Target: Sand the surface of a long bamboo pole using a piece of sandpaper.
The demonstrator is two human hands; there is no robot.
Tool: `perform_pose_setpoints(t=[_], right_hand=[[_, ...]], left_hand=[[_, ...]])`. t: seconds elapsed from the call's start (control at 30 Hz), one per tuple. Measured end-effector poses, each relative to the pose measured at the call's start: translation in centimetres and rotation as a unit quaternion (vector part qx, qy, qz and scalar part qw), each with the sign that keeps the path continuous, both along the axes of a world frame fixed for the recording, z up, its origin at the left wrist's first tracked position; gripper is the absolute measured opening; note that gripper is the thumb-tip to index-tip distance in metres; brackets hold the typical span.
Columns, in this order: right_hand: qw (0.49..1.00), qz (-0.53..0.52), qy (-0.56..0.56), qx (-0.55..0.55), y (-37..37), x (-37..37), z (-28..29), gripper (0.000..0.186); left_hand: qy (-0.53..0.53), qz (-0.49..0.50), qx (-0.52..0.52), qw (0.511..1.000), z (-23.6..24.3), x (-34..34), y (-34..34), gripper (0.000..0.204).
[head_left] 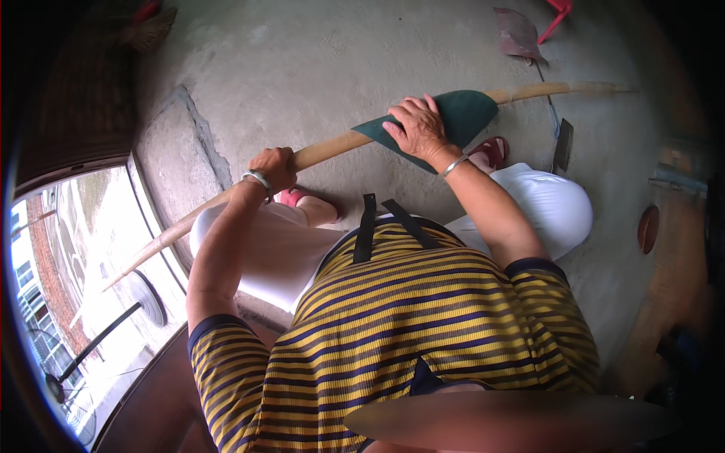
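A long pale wooden pole (328,151) slants across in front of me, its left end low by the doorway and its right end higher and farther off. My left hand (273,167) is closed around the pole above my left knee. Farther right, a dark green sheet (472,113), which looks like sandpaper, lies bent over the pole. My right hand (419,130) presses and grips the sheet against the wood, thumb apart from the fingers. The sheet covers the part of the pole beneath that palm.
My knees in white trousers (555,200) and my red sandals (491,153) are below the pole. A round-based stand (143,298) is by the bright doorway at left. A dark flat blade-like piece (563,147) and a reddish bag (519,36) lie on the cracked concrete floor (302,60).
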State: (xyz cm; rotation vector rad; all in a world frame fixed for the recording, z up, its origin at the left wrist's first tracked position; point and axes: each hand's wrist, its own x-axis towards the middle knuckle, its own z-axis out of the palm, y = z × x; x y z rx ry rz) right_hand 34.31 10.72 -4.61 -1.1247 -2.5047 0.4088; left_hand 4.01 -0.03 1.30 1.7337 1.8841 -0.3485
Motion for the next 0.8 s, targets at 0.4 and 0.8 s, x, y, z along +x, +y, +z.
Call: perform_pose_setpoints(t=[0.4, 0.8], right_hand=[[0.926, -0.273, -0.232, -0.122, 8.9, 12.8, -1.2, 0.044], [0.980, -0.192, 0.000, -0.040, -1.4, -1.4, -1.0, 0.027]], left_hand=[[-0.005, 0.001, 0.008, 1.000, -0.1, -0.2, -0.2, 0.021], [0.004, 0.000, 0.007, 1.000, -0.3, -0.2, -0.3, 0.021]])
